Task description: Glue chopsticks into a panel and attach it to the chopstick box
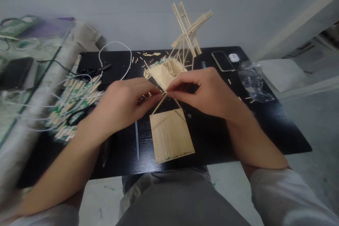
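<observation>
A flat panel (172,134) of thin wooden sticks laid side by side lies on the near part of the black table. From its top corners, two wooden sticks (160,103) slant inward and meet between my hands. My left hand (132,99) pinches at this meeting point from the left, and my right hand (203,90) pinches there from the right. The fingertips nearly touch and hide the joint. Just beyond them stands a boxy wooden part (160,74) of a stick-built model, with a windmill-like cross of blades (189,31) behind it.
At left lie many sticks in green-printed wrappers (71,102), black-handled scissors (81,113) and a looped white cable (116,42). A phone (222,61), a white case (234,57) and a clear plastic bag (253,81) lie at right. Stick scraps (148,54) litter the back.
</observation>
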The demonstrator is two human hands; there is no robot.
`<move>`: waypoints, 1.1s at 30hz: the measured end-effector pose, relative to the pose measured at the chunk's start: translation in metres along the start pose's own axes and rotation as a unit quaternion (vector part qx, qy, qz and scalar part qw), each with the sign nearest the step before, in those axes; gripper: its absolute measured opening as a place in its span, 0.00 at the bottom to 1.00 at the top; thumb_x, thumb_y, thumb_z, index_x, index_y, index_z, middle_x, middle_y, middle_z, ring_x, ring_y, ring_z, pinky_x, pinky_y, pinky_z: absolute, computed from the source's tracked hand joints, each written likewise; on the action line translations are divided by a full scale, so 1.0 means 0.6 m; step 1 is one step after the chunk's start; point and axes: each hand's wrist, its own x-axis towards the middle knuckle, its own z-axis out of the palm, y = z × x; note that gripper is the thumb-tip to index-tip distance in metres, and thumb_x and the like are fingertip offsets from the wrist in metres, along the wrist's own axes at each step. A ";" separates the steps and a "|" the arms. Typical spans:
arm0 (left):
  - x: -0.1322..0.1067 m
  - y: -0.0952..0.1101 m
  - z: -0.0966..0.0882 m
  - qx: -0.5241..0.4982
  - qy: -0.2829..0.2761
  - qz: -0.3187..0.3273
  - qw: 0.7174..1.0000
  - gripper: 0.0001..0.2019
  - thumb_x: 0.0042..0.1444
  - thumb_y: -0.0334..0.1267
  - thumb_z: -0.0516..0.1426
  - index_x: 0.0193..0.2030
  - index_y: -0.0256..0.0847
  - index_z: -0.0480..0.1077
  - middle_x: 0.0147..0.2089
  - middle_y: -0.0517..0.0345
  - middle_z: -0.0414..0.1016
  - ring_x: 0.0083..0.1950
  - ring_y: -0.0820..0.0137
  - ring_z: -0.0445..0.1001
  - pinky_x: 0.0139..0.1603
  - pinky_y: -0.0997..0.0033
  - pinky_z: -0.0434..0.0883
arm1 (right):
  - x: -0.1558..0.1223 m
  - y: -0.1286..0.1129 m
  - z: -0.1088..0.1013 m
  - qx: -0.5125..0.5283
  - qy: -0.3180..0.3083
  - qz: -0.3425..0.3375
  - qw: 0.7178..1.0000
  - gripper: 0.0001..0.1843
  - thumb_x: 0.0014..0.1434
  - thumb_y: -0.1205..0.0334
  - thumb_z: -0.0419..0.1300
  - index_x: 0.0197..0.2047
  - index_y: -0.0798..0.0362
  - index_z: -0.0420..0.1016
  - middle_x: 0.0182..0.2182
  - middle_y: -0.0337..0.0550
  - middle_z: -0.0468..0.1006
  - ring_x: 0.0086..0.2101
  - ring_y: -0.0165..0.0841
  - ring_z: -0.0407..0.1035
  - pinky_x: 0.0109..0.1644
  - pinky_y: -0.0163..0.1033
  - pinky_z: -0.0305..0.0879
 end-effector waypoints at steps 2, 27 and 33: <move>-0.008 -0.011 -0.022 0.016 0.018 -0.035 0.999 0.12 0.73 0.44 0.59 0.44 0.42 0.81 0.38 0.59 0.84 0.36 0.69 0.79 0.37 0.68 0.69 | 0.000 0.000 -0.001 0.002 0.001 0.000 1.000 0.03 0.65 0.65 0.71 0.38 0.50 0.88 0.36 0.41 0.89 0.36 0.35 0.81 0.45 0.41 0.75; -0.120 -0.141 0.086 0.179 -0.134 -0.228 0.948 0.19 0.63 0.39 0.56 0.58 0.37 0.72 0.60 0.38 0.71 0.56 0.50 0.79 0.60 0.52 0.77 | 0.003 0.012 -0.004 0.027 -0.012 -0.025 0.999 0.02 0.63 0.68 0.71 0.40 0.52 0.87 0.36 0.42 0.89 0.34 0.33 0.81 0.44 0.41 0.77; -0.073 -0.132 -0.030 0.083 -0.069 -0.186 0.977 0.17 0.64 0.45 0.58 0.56 0.42 0.74 0.52 0.50 0.77 0.49 0.57 0.78 0.54 0.55 0.77 | 0.004 0.015 -0.004 0.044 -0.023 -0.025 0.998 0.03 0.63 0.68 0.71 0.41 0.52 0.86 0.36 0.42 0.89 0.35 0.33 0.81 0.43 0.40 0.76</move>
